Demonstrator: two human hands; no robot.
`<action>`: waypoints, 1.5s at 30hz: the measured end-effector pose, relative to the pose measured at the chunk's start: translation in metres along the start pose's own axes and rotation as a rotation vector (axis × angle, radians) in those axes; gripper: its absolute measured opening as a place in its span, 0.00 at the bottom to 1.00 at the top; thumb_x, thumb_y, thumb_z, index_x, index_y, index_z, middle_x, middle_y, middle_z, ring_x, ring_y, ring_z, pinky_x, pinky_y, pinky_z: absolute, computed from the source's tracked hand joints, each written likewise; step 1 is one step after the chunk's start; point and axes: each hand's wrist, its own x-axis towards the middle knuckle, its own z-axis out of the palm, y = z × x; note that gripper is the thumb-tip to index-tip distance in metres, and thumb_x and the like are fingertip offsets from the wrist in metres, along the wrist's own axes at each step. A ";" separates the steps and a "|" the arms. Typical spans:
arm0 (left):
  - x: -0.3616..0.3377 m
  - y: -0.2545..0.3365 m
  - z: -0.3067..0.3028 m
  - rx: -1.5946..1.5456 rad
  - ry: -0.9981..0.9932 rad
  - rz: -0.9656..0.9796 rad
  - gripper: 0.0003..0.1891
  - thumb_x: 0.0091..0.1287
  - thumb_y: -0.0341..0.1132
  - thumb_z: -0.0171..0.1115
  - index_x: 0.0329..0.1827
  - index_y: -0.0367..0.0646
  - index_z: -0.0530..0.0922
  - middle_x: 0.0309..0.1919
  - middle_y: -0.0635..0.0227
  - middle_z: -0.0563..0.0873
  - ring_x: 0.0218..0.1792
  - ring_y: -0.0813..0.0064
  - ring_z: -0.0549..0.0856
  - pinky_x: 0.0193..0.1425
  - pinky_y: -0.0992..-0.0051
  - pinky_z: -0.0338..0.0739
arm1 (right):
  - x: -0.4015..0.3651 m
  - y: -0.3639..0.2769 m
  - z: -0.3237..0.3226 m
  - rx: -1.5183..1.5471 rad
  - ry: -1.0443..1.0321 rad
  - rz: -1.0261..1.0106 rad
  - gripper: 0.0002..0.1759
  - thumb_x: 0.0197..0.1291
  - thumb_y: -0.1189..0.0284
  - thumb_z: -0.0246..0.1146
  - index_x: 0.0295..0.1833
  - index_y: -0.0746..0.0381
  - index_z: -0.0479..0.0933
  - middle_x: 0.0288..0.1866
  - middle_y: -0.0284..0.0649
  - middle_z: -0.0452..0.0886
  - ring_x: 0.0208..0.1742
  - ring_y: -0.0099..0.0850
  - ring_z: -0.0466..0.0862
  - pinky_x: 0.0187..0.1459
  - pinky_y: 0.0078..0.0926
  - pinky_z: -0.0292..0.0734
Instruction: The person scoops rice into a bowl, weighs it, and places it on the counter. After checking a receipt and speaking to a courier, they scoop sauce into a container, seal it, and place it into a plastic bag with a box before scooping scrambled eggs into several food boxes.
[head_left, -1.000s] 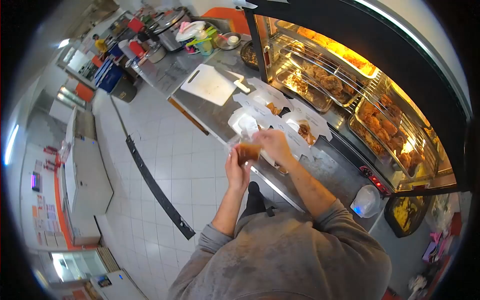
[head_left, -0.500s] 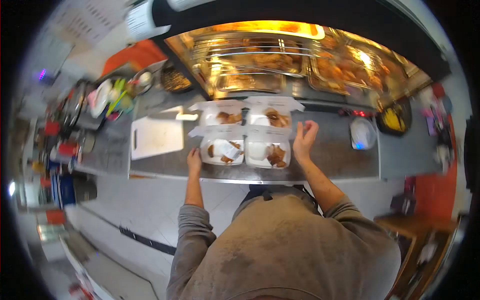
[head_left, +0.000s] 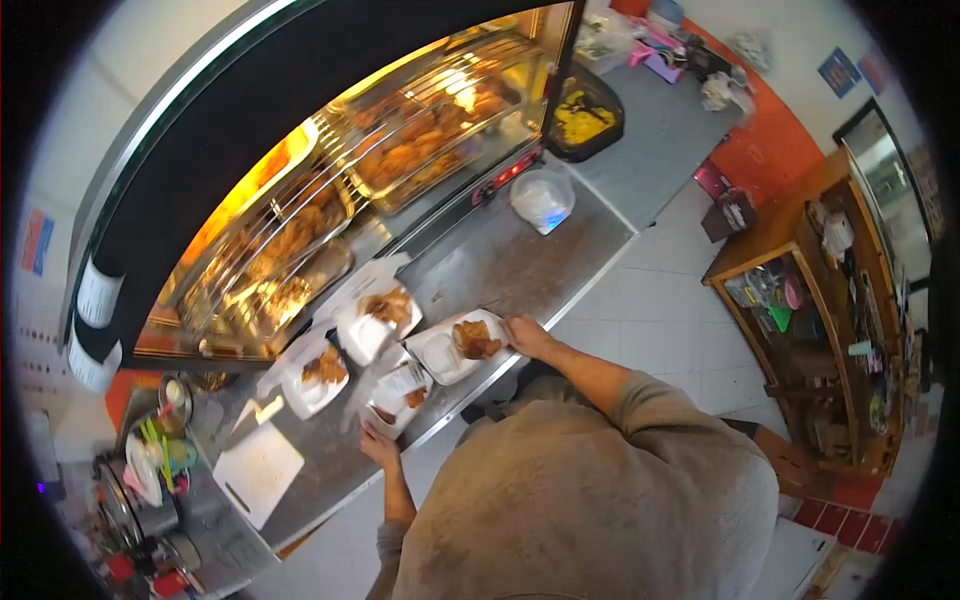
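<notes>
Four takeaway boxes stand open in two rows on the metal counter, each with pieces of fried chicken and a mound of white food. My right hand grips the outer edge of the front right takeaway box. My left hand is closed at the near corner of the front left takeaway box, which has a small printed packet lying on its food. Behind them sit the back right box and the back left box, their lids raised toward the display case.
A lit display case with trays of fried chicken runs along the back. To the left lies a white cutting board. A clear plastic tub and a black tray of yellow food stand to the right. The counter's metal edge is nearest me.
The view has turned to the right. My right hand has come down from the air onto the front right box, and that box now sits slightly apart. My left hand has reached its box's corner.
</notes>
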 end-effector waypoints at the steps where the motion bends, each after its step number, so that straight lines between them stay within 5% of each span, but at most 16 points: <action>1: -0.013 0.027 0.009 0.013 -0.003 0.009 0.27 0.74 0.48 0.42 0.39 0.27 0.78 0.31 0.37 0.82 0.34 0.39 0.81 0.38 0.52 0.71 | -0.008 0.015 -0.021 -0.017 0.025 0.038 0.20 0.69 0.65 0.46 0.38 0.71 0.76 0.34 0.62 0.79 0.41 0.59 0.79 0.48 0.48 0.74; 6: -0.067 0.137 0.099 -0.200 -0.161 0.024 0.25 0.75 0.44 0.44 0.37 0.26 0.77 0.26 0.46 0.82 0.27 0.60 0.79 0.34 0.62 0.72 | -0.043 0.114 -0.150 0.272 0.121 0.312 0.19 0.70 0.65 0.49 0.38 0.70 0.77 0.25 0.43 0.80 0.21 0.28 0.80 0.25 0.29 0.78; 8: -0.088 0.192 0.144 -0.271 -0.278 0.005 0.22 0.75 0.41 0.45 0.37 0.26 0.76 0.27 0.50 0.82 0.28 0.69 0.76 0.35 0.66 0.71 | -0.051 0.164 -0.214 0.277 0.180 0.305 0.19 0.69 0.64 0.50 0.39 0.70 0.78 0.24 0.40 0.79 0.20 0.26 0.79 0.23 0.24 0.77; 15: -0.135 0.400 0.355 -0.511 -0.480 -0.048 0.23 0.75 0.43 0.43 0.43 0.27 0.78 0.34 0.48 0.84 0.34 0.62 0.82 0.41 0.65 0.75 | 0.005 0.317 -0.453 0.278 0.219 0.489 0.20 0.67 0.64 0.51 0.41 0.72 0.77 0.23 0.41 0.79 0.16 0.27 0.77 0.22 0.25 0.77; 18: -0.135 0.475 0.449 -0.320 -0.364 0.268 0.23 0.75 0.42 0.43 0.43 0.28 0.78 0.35 0.45 0.84 0.36 0.55 0.83 0.43 0.63 0.75 | 0.046 0.403 -0.522 0.231 0.265 0.540 0.21 0.65 0.63 0.52 0.43 0.73 0.78 0.24 0.48 0.80 0.18 0.34 0.79 0.24 0.32 0.77; 23: -0.126 0.569 0.576 -0.304 -0.561 0.138 0.20 0.74 0.39 0.44 0.44 0.26 0.76 0.33 0.46 0.84 0.36 0.55 0.84 0.40 0.62 0.78 | 0.124 0.509 -0.607 0.231 0.427 0.701 0.23 0.63 0.60 0.55 0.46 0.73 0.77 0.34 0.53 0.82 0.28 0.40 0.83 0.30 0.34 0.79; 25: -0.129 0.624 0.604 -0.647 -0.713 -0.345 0.18 0.74 0.38 0.47 0.48 0.26 0.74 0.33 0.50 0.83 0.36 0.60 0.85 0.32 0.65 0.84 | 0.154 0.539 -0.629 0.244 0.551 0.798 0.23 0.62 0.60 0.57 0.48 0.72 0.77 0.38 0.55 0.82 0.34 0.43 0.85 0.34 0.36 0.80; 27: -0.127 0.654 0.647 -0.792 -0.814 -0.338 0.19 0.72 0.39 0.52 0.52 0.27 0.71 0.43 0.50 0.80 0.37 0.64 0.84 0.30 0.68 0.87 | 0.186 0.581 -0.635 0.250 1.016 0.648 0.24 0.59 0.63 0.61 0.54 0.71 0.75 0.48 0.58 0.80 0.48 0.47 0.83 0.47 0.38 0.78; 28: -0.128 0.686 0.663 -0.810 -0.824 -0.406 0.19 0.71 0.38 0.55 0.53 0.27 0.71 0.44 0.53 0.80 0.39 0.65 0.84 0.32 0.70 0.87 | 0.197 0.584 -0.646 0.132 1.059 0.643 0.24 0.57 0.66 0.63 0.57 0.68 0.74 0.52 0.58 0.79 0.53 0.49 0.80 0.55 0.40 0.73; 29: -0.128 0.712 0.675 -0.783 -0.866 -0.406 0.21 0.69 0.35 0.58 0.58 0.28 0.69 0.48 0.55 0.79 0.44 0.65 0.82 0.35 0.70 0.87 | 0.213 0.595 -0.647 0.136 1.067 0.643 0.24 0.57 0.66 0.63 0.57 0.68 0.74 0.52 0.58 0.79 0.53 0.49 0.80 0.55 0.40 0.73; 31: -0.131 0.745 0.719 -0.927 -0.852 -0.388 0.25 0.67 0.32 0.61 0.63 0.28 0.65 0.56 0.54 0.75 0.48 0.65 0.80 0.40 0.69 0.87 | 0.256 0.646 -0.641 0.056 1.145 0.480 0.24 0.61 0.68 0.59 0.62 0.63 0.71 0.49 0.53 0.80 0.41 0.44 0.84 0.30 0.35 0.81; 35: -0.118 0.814 0.783 -1.064 -0.879 -0.431 0.28 0.65 0.29 0.62 0.67 0.34 0.63 0.61 0.59 0.71 0.55 0.66 0.77 0.50 0.70 0.80 | 0.316 0.641 -0.665 0.433 1.118 0.438 0.27 0.65 0.67 0.55 0.68 0.61 0.65 0.56 0.54 0.78 0.47 0.46 0.83 0.31 0.34 0.81; 38: -0.087 0.833 0.827 -1.080 -0.912 -0.217 0.34 0.65 0.28 0.63 0.71 0.34 0.57 0.66 0.58 0.67 0.61 0.67 0.72 0.59 0.75 0.73 | 0.353 0.644 -0.678 0.362 1.007 0.464 0.31 0.67 0.64 0.53 0.74 0.57 0.56 0.66 0.55 0.69 0.62 0.48 0.74 0.54 0.35 0.74; 40: -0.081 0.840 0.819 -1.106 -0.938 -0.149 0.35 0.66 0.29 0.61 0.74 0.36 0.53 0.70 0.58 0.63 0.67 0.67 0.68 0.66 0.74 0.66 | 0.364 0.625 -0.669 0.330 1.029 0.447 0.32 0.67 0.64 0.53 0.74 0.58 0.55 0.69 0.54 0.65 0.67 0.47 0.69 0.61 0.34 0.70; 42: -0.080 0.817 0.792 -1.048 -0.969 -0.033 0.34 0.67 0.31 0.60 0.74 0.37 0.53 0.69 0.59 0.64 0.67 0.69 0.68 0.65 0.74 0.66 | 0.346 0.585 -0.650 0.323 1.290 0.208 0.32 0.68 0.63 0.51 0.73 0.64 0.55 0.72 0.54 0.61 0.70 0.48 0.64 0.67 0.38 0.60; 45: -0.094 0.762 0.700 -0.915 -1.168 0.062 0.27 0.70 0.35 0.57 0.69 0.39 0.62 0.65 0.64 0.70 0.64 0.74 0.71 0.61 0.75 0.69 | 0.262 0.482 -0.590 0.450 1.270 0.119 0.30 0.68 0.65 0.54 0.72 0.63 0.58 0.68 0.50 0.66 0.60 0.39 0.72 0.62 0.34 0.66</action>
